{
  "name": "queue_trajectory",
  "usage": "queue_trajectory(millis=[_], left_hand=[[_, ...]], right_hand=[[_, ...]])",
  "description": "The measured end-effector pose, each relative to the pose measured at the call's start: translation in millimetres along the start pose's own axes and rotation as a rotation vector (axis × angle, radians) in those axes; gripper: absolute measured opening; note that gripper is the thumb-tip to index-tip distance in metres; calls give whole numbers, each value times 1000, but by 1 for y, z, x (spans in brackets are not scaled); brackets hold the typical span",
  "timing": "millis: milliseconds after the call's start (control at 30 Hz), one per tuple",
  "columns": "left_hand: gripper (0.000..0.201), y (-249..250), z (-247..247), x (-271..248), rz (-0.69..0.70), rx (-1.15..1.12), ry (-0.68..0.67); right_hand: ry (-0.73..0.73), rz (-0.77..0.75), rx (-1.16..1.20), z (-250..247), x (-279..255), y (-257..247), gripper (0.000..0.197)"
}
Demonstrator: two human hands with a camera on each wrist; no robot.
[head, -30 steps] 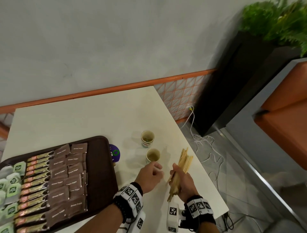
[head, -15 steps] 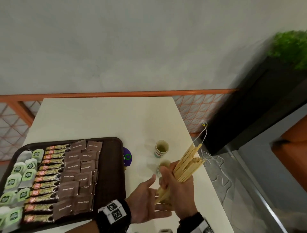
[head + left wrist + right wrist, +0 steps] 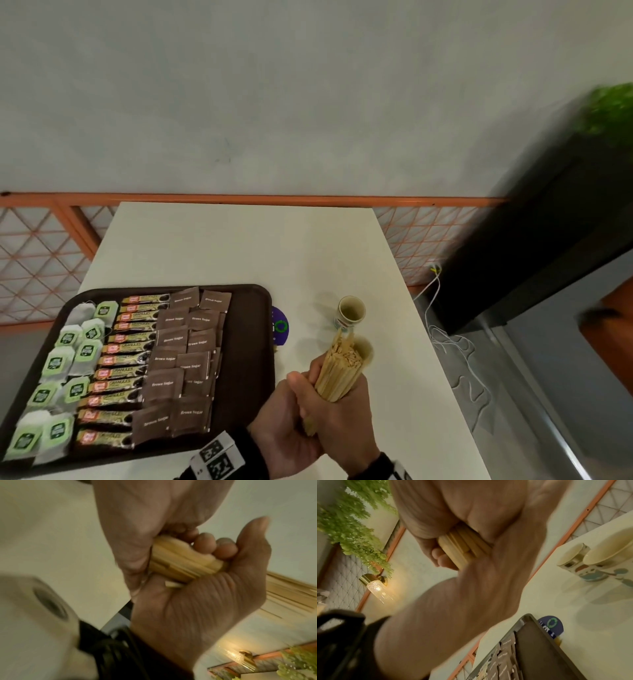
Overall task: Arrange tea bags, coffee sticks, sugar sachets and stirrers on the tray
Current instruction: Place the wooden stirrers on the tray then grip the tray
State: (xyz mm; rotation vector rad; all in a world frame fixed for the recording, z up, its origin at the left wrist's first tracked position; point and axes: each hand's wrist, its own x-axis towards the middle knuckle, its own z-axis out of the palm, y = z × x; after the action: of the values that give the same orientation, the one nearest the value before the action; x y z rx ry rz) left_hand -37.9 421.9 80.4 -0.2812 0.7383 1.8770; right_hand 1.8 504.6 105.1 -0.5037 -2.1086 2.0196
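A thick bundle of wooden stirrers (image 3: pixel 339 371) stands nearly upright above the table's front right, and both my hands hold it. My left hand (image 3: pixel 291 414) wraps the lower part from the left; my right hand (image 3: pixel 346 421) grips it from the right. The wrist views show the stirrers' ends (image 3: pixel 181 563) (image 3: pixel 462 547) squeezed between the two palms. To the left lies the dark brown tray (image 3: pixel 246 342) with rows of green tea bags (image 3: pixel 68 356), coffee sticks (image 3: pixel 126 359) and brown sugar sachets (image 3: pixel 185 359). The tray's right strip is bare.
Two small paper cups (image 3: pixel 351 310) (image 3: pixel 365 349) stand on the white table (image 3: pixel 239 246) just beyond my hands, the nearer one partly hidden by the stirrers. A purple disc (image 3: pixel 280 325) lies beside the tray's right rim. The table's right edge drops to a floor with cables (image 3: pixel 455 346).
My left hand, open beside the bundle half a second ago, now closes round it. The bundle has come more upright and nearer the tray. My head has turned left.
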Motion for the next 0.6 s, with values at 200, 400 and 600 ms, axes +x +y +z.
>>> queue_trajectory(millis=[200, 400, 600], left_hand=[[60, 65, -22, -22, 439, 450, 413], [65, 41, 14, -38, 514, 1016, 373], [54, 24, 10, -35, 757, 1074, 463]], right_hand=[[-272, 0, -595, -33, 6, -4, 25], [-446, -150, -1153, -12, 7, -8, 26], [-415, -237, -1236, -1, 8, -4, 24]])
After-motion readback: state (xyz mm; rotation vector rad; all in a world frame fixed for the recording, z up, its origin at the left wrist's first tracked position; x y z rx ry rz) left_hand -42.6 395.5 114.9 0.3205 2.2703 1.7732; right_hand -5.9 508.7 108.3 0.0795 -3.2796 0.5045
